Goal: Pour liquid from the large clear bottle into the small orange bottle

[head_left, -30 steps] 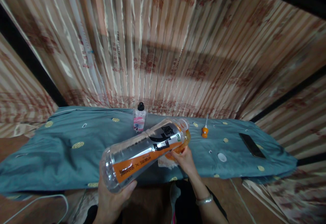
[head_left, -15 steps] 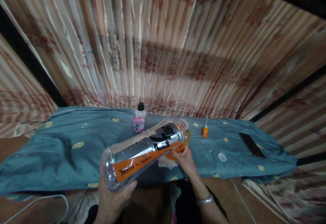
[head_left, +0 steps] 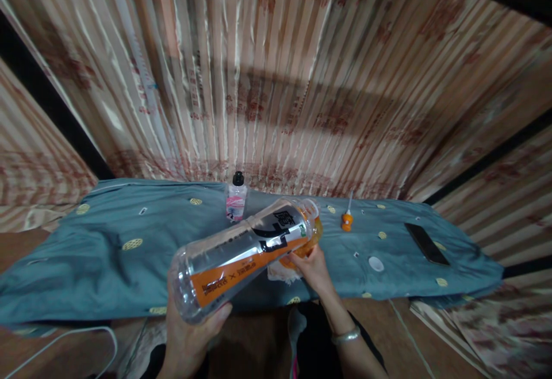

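My left hand (head_left: pixel 192 327) is wrapped round the base of a large clear plastic bottle (head_left: pixel 241 255) with an orange and silver label. The bottle tilts, its mouth end lower in depth at the upper right, against or just over an orange see-through bottle (head_left: pixel 318 230). Closed round that orange bottle is my right hand (head_left: pixel 314 270); the big bottle hides much of it, so I cannot tell whether liquid is flowing. A white cloth or tissue (head_left: pixel 282 272) lies beneath. Farther right, an orange pump top (head_left: pixel 347 222) with a pale stem rests on the bedding.
A clear bottle with a pink label and black cap (head_left: pixel 237 198) stands at the back of the teal bedding (head_left: pixel 142 275). To the right lie a round white cap or lid (head_left: pixel 376 264) and a dark phone (head_left: pixel 426 244). Striped curtains (head_left: pixel 276 80) hang behind. A white cable (head_left: pixel 86 333) crosses the lower left.
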Motion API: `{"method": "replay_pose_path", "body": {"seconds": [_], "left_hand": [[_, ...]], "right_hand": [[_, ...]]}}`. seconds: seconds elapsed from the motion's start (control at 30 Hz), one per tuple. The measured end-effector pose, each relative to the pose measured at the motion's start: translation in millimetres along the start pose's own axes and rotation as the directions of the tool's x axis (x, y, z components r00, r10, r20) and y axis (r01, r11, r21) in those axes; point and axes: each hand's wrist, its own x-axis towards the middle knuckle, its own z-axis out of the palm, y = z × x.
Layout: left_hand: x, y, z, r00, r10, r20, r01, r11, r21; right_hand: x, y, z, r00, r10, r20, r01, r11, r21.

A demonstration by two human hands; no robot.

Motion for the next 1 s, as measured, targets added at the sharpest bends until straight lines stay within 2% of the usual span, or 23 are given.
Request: {"method": "replay_pose_path", "body": {"seconds": [0.33, 0.53, 1.0], "left_hand": [[0.7, 3.7, 0.2, 1.000, 0.008, -0.001, -0.008, 1.000, 0.024], [0.8, 1.9, -0.5, 1.000, -0.022, 0.020, 0.023, 0.998, -0.060], [3.9, -1.6, -2.5, 0.998, 0.034, 0.046, -0.034, 0.999, -0.020]], "right_hand": [[0.5, 1.8, 0.4, 1.000, -0.018, 0.011, 0.018, 1.000, 0.005], [0.3, 2.2, -1.4, 1.000, -0.011, 0.008, 0.012, 0.999, -0.030], [-0.3, 1.6, 0.1, 1.000, -0.022, 0.017, 0.022, 1.000, -0.004]]}}
